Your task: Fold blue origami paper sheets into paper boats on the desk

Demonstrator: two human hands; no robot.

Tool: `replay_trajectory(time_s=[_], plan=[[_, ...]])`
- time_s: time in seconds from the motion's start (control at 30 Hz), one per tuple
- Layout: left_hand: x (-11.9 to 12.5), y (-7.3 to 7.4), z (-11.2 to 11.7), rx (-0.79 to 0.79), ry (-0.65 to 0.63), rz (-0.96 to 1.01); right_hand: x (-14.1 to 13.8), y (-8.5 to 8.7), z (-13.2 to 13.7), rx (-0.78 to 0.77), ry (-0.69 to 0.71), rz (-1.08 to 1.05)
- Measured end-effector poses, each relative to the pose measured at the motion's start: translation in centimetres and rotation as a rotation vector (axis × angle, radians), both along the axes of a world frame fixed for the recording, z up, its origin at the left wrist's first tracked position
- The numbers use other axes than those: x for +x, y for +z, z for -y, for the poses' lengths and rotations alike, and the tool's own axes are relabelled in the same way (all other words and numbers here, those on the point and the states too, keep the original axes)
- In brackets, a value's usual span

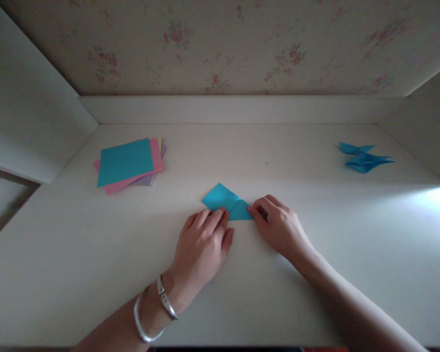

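Note:
A folded sheet of blue origami paper [222,195] lies on the white table between my hands. Its left part is a flat, kite-like shape, and a creased flap runs toward the right corner. My left hand [202,244] rests with fingers stretched out, the fingertips pressing on the paper's lower edge. At the right corner, my right hand [278,220] pinches the paper between thumb and fingers. The underside of the paper and its lower left edge under my fingers are hidden.
A stack of coloured paper sheets [126,161], blue on top with pink, yellow and purple below, lies at the back left. Folded blue paper pieces [366,161] sit at the back right. Panels bound the white table [220,151] at the back and both sides.

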State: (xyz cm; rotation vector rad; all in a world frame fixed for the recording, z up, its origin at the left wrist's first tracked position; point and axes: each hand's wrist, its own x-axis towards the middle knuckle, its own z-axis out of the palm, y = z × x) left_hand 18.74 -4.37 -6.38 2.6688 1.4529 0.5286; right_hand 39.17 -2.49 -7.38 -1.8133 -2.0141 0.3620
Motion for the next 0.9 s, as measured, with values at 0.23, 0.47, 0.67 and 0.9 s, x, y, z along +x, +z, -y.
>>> replay_trajectory(time_s=[0.23,0.47,0.67,0.9], plan=[[0.0,0.0,0.2,-0.026,-0.004,-0.025,0.1,-0.1,0.0,0.018,0.025,-0.025],[0.0,0.0,0.0,-0.051,0.002,-0.042,-0.2,-0.1,0.2,0.068,0.004,0.0],[-0.1,0.1,0.2,-0.053,-0.003,-0.049,-1.4,0.0,0.7,0.214,0.025,0.12],[0.0,0.2,0.2,-0.063,0.001,-0.059,-1.1,-0.6,0.6,0.15,-0.026,0.179]])
